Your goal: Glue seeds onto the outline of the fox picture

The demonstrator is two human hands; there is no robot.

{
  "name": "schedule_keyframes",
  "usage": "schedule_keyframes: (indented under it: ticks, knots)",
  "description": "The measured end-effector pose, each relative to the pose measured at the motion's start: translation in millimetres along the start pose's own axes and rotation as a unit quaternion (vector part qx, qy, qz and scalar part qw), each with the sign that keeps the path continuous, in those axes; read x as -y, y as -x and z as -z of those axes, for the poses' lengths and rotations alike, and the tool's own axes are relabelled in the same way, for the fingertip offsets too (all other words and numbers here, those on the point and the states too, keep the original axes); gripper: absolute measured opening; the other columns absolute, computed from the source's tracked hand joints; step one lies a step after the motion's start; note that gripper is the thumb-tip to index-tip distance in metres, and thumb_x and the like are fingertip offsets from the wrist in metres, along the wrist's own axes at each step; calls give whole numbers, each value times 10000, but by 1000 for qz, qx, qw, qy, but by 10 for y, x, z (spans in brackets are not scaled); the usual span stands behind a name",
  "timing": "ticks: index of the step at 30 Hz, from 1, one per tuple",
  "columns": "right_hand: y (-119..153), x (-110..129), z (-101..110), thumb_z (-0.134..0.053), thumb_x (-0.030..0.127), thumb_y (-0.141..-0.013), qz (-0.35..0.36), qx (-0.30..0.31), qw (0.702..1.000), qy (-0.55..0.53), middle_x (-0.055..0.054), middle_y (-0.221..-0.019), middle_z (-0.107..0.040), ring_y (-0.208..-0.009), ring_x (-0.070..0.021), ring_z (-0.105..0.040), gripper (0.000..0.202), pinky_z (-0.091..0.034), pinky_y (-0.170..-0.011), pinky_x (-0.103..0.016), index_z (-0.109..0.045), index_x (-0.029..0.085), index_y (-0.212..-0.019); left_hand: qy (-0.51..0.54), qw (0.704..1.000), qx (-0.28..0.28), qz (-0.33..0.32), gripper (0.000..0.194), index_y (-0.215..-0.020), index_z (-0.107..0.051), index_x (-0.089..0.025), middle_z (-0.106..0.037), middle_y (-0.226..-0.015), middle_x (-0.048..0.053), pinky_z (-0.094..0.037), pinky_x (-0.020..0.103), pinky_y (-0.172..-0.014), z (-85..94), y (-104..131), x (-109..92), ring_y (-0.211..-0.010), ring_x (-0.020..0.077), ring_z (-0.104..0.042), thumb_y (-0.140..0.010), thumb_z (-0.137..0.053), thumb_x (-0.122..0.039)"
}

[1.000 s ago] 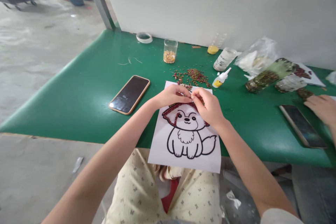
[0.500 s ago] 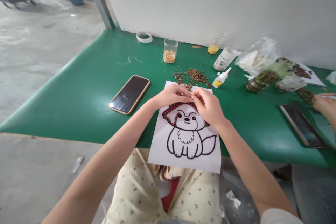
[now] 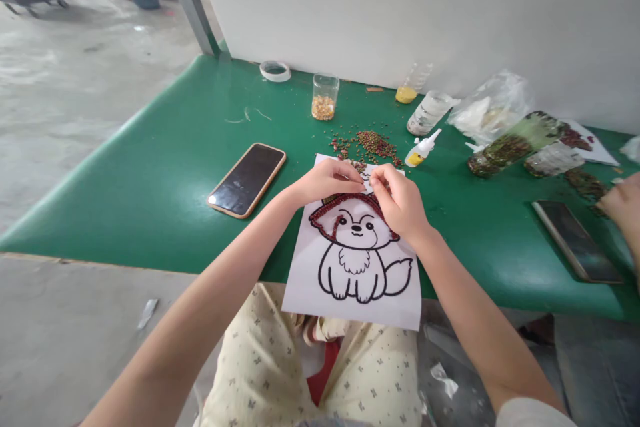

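Note:
A white sheet (image 3: 302,283) with a black-outlined cartoon animal (image 3: 356,260) lies at the table's front edge, its lower end overhanging my lap. Rows of dark red beans (image 3: 325,213) follow parts of the head. Over the top of the sheet, my left hand (image 3: 323,181) has its fingers curled together near the thumb. Beside it, my right hand (image 3: 399,200) is in a pinch above the head. Anything between either hand's fingertips is too small to make out. A loose pile of green and red beans (image 3: 376,145) lies just beyond the sheet.
Left of the sheet is a phone (image 3: 247,179). A glue bottle (image 3: 421,152), a jar of corn kernels (image 3: 323,107) and a tape roll (image 3: 275,71) stand farther back. To the right are a bean-filled bottle (image 3: 507,147), another phone (image 3: 575,240) and another person's hand (image 3: 623,203).
My right fingertips have drawn slightly away from my left, opening a small gap. My left hand stays nearly still. At far right, the other person's hand has shifted.

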State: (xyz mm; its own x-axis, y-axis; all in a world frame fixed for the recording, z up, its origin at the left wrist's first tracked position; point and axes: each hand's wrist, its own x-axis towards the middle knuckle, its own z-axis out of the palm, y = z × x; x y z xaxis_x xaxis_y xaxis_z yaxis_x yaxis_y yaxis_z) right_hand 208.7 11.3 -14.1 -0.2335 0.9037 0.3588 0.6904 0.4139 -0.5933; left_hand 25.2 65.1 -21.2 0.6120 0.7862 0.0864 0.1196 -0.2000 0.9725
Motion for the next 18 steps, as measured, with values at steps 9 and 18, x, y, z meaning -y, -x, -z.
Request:
schedule_keyframes:
  ticks: [9, 18]
  knots:
    - [-2, -39, 29, -305, 346, -973, -47, -52, 997, -23, 24, -597, -439, -536, -134, -435, 256, -316, -548, -276, -365, 238, -749, 8, 999, -38, -2, 148, -746, -717, -150, -679, -884, 67, -485, 298, -771, 10, 5, -31, -812, 154, -622, -710, -680, -289]
    - [-20, -56, 3, -397, 264, -946, 11, -38, 997, -60, -25, -798, -595, -744, -153, -579, 103, -445, -698, -293, -467, 224, -881, 7, 999, -46, -3, 138, -721, -716, -159, -679, -886, 69, -493, 309, -774, 12, -1, -18, -813, 159, -626, -680, -711, -290]
